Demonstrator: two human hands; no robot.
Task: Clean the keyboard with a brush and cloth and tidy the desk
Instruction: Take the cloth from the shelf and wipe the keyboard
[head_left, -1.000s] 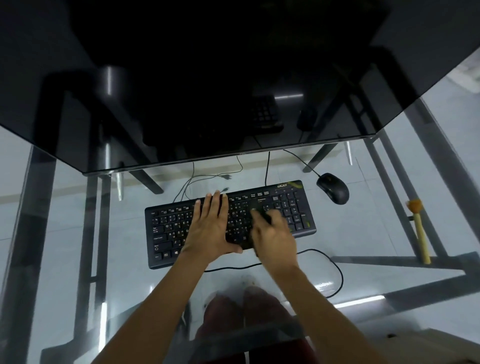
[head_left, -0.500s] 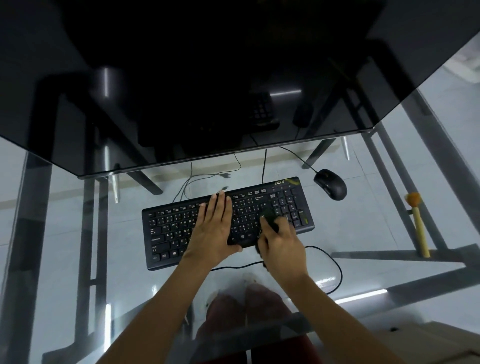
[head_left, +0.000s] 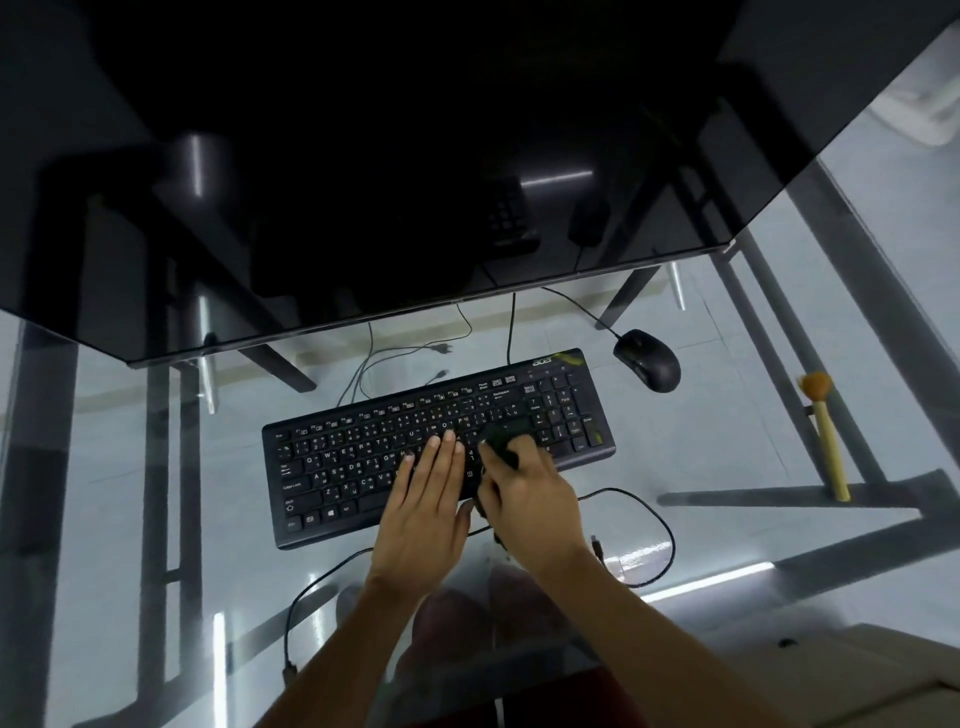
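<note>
A black keyboard (head_left: 363, 457) lies on the glass desk (head_left: 727, 467). My left hand (head_left: 428, 499) rests flat on its middle keys, fingers together and pointing away. My right hand (head_left: 524, 493) is closed on a dark cloth (head_left: 501, 441) bunched against the keys just left of the number pad. A brush (head_left: 826, 436) with a yellow handle and orange bristles lies on the desk at the right, away from both hands.
A black mouse (head_left: 649, 358) sits behind the keyboard's right end. A large dark monitor (head_left: 415, 156) fills the top of the view. A black cable (head_left: 649, 525) loops on the glass near the front, and loose plugs lie behind the keyboard.
My right hand with the cloth slid toward the keyboard's front edge, then back up onto the keys. My left hand has stayed flat on the keyboard.
</note>
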